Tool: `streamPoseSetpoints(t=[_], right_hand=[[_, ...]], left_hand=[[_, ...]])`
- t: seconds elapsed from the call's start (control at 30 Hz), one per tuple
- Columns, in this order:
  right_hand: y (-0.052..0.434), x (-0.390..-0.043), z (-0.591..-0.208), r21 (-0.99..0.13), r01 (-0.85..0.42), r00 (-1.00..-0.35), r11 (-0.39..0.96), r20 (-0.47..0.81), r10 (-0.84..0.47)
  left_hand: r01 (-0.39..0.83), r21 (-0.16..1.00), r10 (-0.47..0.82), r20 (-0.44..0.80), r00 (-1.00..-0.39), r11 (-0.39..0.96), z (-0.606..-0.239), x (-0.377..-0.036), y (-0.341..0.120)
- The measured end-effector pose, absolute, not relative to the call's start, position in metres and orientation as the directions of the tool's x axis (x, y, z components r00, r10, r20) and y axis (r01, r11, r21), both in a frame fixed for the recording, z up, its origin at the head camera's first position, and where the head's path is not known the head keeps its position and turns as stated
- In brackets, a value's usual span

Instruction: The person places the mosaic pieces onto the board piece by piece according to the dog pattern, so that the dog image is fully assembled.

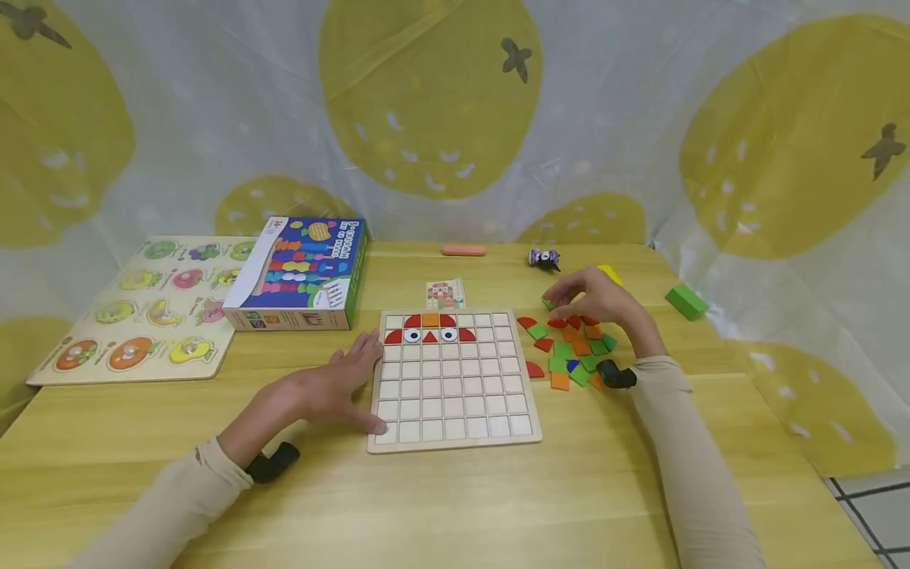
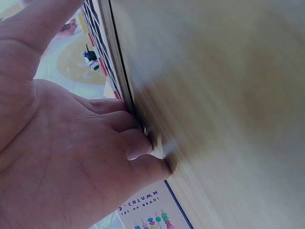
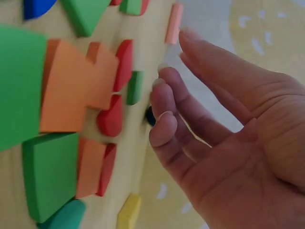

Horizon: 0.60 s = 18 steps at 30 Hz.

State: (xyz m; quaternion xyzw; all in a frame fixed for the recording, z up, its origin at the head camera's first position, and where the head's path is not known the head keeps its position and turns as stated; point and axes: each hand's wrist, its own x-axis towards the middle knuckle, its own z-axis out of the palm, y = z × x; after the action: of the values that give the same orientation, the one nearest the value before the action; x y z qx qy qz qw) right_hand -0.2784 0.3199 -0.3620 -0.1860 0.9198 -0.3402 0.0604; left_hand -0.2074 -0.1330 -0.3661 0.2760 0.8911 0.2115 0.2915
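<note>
A wooden grid board [image 1: 419, 449] lies flat, its upper rows holding red curved pieces, an orange square [image 1: 430, 320] and two eye pieces [image 1: 449, 335]. My left hand [image 1: 323, 393] spreads along its left edge, the thumb on the lower left corner and the other fingers near the upper left side. Over the far side of a pile of loose pieces hovers my right hand [image 1: 593, 299]. Its fingers bend loosely with nothing between them in the right wrist view. A small green piece [image 3: 135, 88] lies on the table just past its fingertips. Red, orange, green and blue pieces [image 1: 560, 381] lie below that hand.
A small pattern card [image 1: 445, 294] lies behind the board. To the left are a beads box [image 1: 306, 273] and a fruit puzzle board [image 1: 142, 304]. At the back are a pink stick [image 1: 464, 250] and a small purple-black object [image 1: 543, 258]; a green block [image 1: 686, 302] sits right.
</note>
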Motion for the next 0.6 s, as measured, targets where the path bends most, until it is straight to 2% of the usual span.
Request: streamPoseSetpoints(t=[0.3, 0.6], right_hand=[[0.321, -0.289, -0.379, -0.603, -0.207, -0.964, 0.77, -0.009, -0.266], [0.32, -0.292, -0.381, -0.563, -0.148, -0.972, 0.813, -0.068, -0.223]], left_hand=[[0.356, 0.539, 0.605, -0.402, -0.688, 0.763, -0.367, -0.203, -0.135], [0.357, 0.541, 0.605, -0.393, -0.693, 0.761, -0.368, -0.204, -0.133]])
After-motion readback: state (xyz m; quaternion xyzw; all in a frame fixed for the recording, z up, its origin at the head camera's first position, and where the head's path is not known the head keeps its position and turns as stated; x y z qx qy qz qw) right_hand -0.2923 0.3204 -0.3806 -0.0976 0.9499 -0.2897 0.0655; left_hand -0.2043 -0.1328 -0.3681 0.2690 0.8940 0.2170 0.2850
